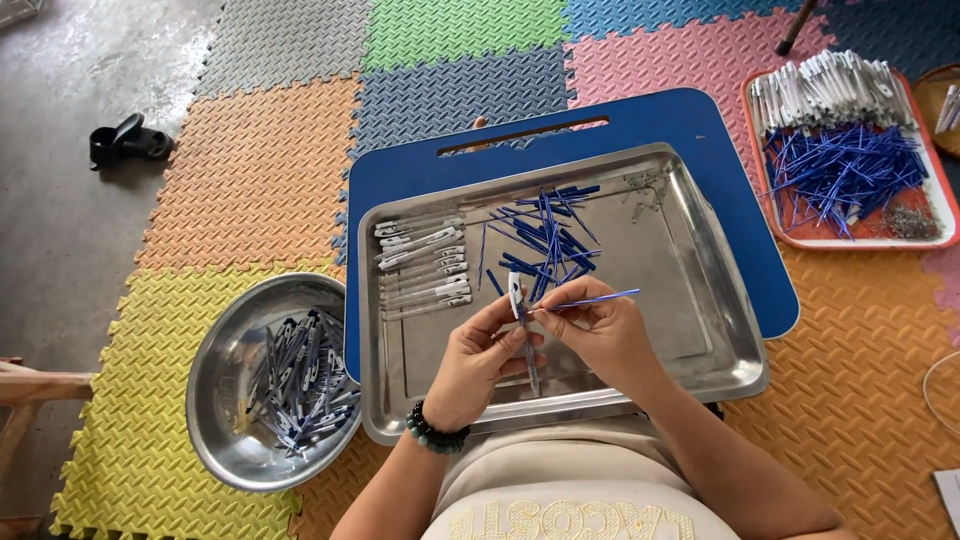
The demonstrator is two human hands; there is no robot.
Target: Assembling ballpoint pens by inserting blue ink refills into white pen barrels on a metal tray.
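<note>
The far right tray [944, 237] is cut off by the right edge. Small metal bits [648, 190] in the steel tray's [700, 380] far corner are too tiny to identify. The left hand [478, 362] hides part of the white clip [516, 297].

Floor workshop: foam mats [260, 170], parts trays [700, 250]

A person sits on the foam floor mats [250, 180] with a blue lap board [640, 125] and, on it, a steel tray [690, 330]. The left hand [480, 365] pinches a white clip piece [516, 296] over the near part of the tray; the right hand [600, 335] pinches a thin blue stick [598, 299] beside it. A heap of blue sticks [545, 240] lies near the far edge, a row of white clips [425, 265] along the left edge. A steel bowl [225, 400] with finished pieces [300, 385] stands left. A red tray [870, 240] lies far right.
</note>
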